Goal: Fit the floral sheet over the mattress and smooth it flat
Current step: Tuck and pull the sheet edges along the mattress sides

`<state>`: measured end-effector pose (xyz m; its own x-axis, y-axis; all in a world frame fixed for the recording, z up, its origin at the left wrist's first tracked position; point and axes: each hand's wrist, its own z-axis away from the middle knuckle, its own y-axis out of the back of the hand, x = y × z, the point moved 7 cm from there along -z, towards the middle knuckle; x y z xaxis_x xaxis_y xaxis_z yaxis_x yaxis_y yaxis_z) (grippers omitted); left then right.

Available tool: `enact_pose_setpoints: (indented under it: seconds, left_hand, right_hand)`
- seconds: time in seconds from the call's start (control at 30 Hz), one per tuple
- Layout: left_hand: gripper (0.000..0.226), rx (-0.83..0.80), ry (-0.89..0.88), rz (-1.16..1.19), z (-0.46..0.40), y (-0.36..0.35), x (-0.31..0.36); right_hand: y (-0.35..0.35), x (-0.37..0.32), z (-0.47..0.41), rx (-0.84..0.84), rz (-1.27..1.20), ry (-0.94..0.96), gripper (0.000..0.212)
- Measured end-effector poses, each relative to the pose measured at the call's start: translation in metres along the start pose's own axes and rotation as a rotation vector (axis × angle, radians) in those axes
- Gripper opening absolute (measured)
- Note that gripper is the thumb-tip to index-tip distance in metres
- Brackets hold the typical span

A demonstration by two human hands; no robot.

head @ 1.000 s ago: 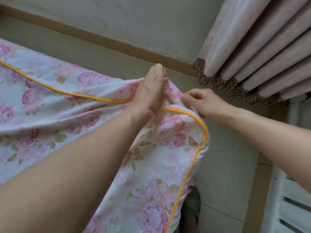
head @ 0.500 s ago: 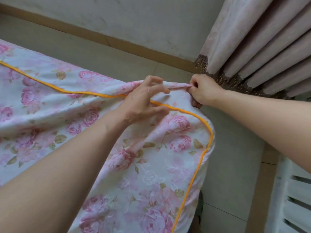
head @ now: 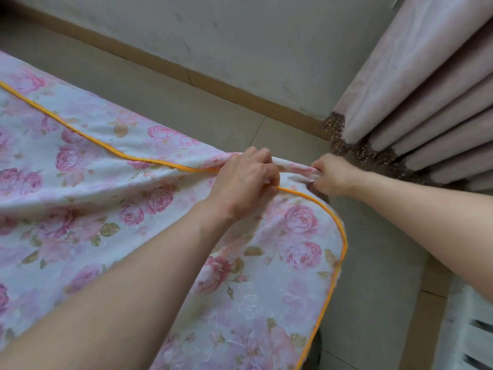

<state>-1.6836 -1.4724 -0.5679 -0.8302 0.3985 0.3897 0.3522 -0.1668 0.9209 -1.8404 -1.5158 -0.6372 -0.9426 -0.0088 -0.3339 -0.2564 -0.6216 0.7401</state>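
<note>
The floral sheet (head: 112, 209) spreads across the left and middle of my view, draped over the mattress corner, its orange piping (head: 330, 217) curving round that corner and down the side. My left hand (head: 245, 188) sits at the far edge of the corner, fingers curled tight around a bunched fold of the sheet beside the piping. Just to its right, my right hand (head: 333, 177) pinches the same rolled fold, clamped on it, with the cloth stretched between my two fists. Beyond them hangs a pink curtain (head: 426, 102) against the wall (head: 240, 36).
</note>
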Motion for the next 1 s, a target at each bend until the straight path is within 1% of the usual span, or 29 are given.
enact_pose_setpoints:
  seconds: [0.07, 0.1, 0.27, 0.33, 0.43, 0.53, 0.6, 0.67, 0.73, 0.8, 0.9, 1.0]
  left_hand:
    - [0.004, 0.035, 0.005, -0.041, -0.001, 0.001, 0.001]
    - [0.004, 0.042, 0.011, -0.045, -0.001, 0.001, 0.000]
    - [0.004, 0.035, 0.027, -0.014, 0.000, 0.003, -0.002]
    - [0.009, 0.033, 0.033, -0.034, 0.004, 0.003, -0.009]
    - [0.006, 0.050, 0.046, -0.077, 0.008, 0.006, -0.018]
    - [0.005, 0.068, 0.078, -0.167, 0.002, 0.007, -0.019]
    - [0.009, 0.066, 0.119, -0.233, -0.006, 0.010, -0.022]
    - [0.014, 0.029, 0.157, -0.277, -0.013, 0.010, -0.027]
    - [0.015, -0.012, 0.197, -0.248, -0.015, 0.008, -0.031]
    - [0.012, -0.021, 0.238, -0.192, -0.014, 0.007, -0.033]
    - [0.010, -0.026, 0.300, -0.176, -0.009, 0.010, -0.031]
    - [0.014, -0.022, 0.380, -0.150, -0.006, 0.010, -0.032]
  right_hand:
    - [0.000, -0.004, -0.009, 0.088, 0.077, 0.026, 0.015]
    - [-0.002, -0.006, -0.012, 0.096, 0.098, 0.032, 0.017]
    - [-0.002, -0.005, -0.015, 0.045, 0.107, 0.055, 0.013]
    - [-0.003, -0.001, -0.016, 0.010, 0.099, 0.058, 0.011]
    - [-0.008, 0.000, -0.014, -0.017, 0.103, 0.051, 0.015]
    - [-0.011, -0.003, -0.012, -0.003, 0.152, 0.030, 0.014]
    - [-0.009, -0.005, -0.013, 0.040, 0.202, 0.021, 0.012]
    - [-0.006, -0.008, -0.017, 0.079, 0.225, 0.007, 0.012]
    - [-0.011, -0.008, -0.022, 0.054, 0.207, -0.016, 0.016]
    - [-0.014, -0.007, -0.023, 0.020, 0.191, -0.032, 0.021]
    - [-0.007, -0.006, -0.023, 0.050, 0.200, -0.024, 0.013]
    - [-0.002, -0.011, -0.021, 0.102, 0.262, -0.026, 0.011]
